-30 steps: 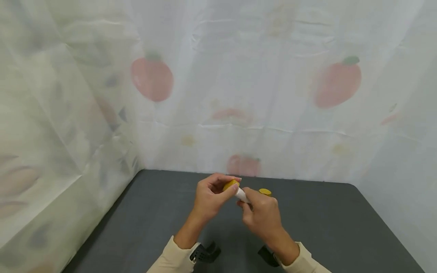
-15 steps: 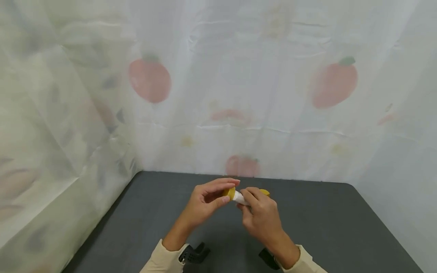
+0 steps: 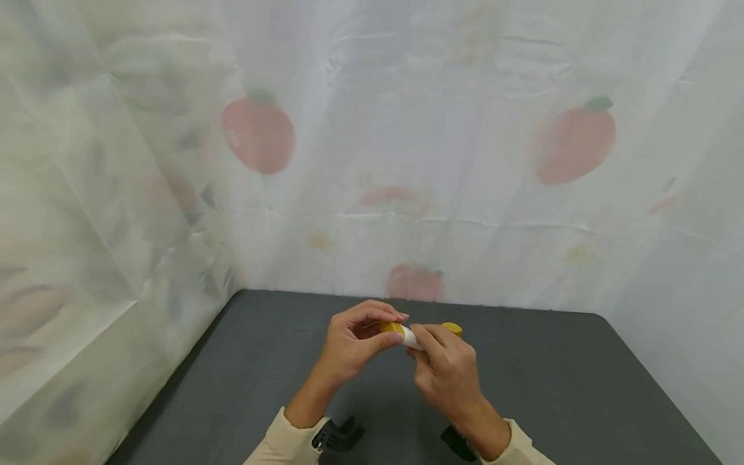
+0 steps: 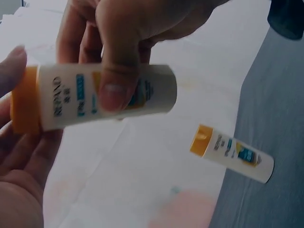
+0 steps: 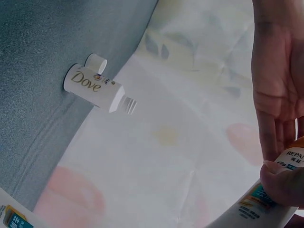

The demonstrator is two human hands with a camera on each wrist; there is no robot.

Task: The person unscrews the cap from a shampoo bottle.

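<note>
Held bottle: a small white bottle (image 4: 102, 97) with an orange cap (image 4: 23, 100), held in the air above the near middle of the dark table (image 3: 552, 381), between both hands.
Long axis: roughly level and running left to right in the head view, cap end to the left, base end to the right.
Left hand (image 3: 354, 342): fingers and thumb curl around the cap end; it meets the bottle from the left, along the axis.
Right hand (image 3: 447, 371): clamped on the white body, thumb pressed across the label in the left wrist view; it meets the bottle from the right and near side.
Nearer hand: both touch the bottle; only the left hand is on the cap.
Label, held bottle: "REPAND" or similar reads along the body beside a blue panel; the smaller print is too blurred to read.
Second bottle: a matching white bottle with orange cap (image 4: 232, 153) lies on its side on the table, just beyond the right hand; its label is illegible.
Dove bottle: a white bottle marked "Dove" (image 5: 94, 89) lies on its side with its neck open, its white cap (image 5: 96, 63) just beside it.
Surround: pale sheeting printed with red fruit (image 3: 258, 132) stands behind and to the left of the table.
</note>
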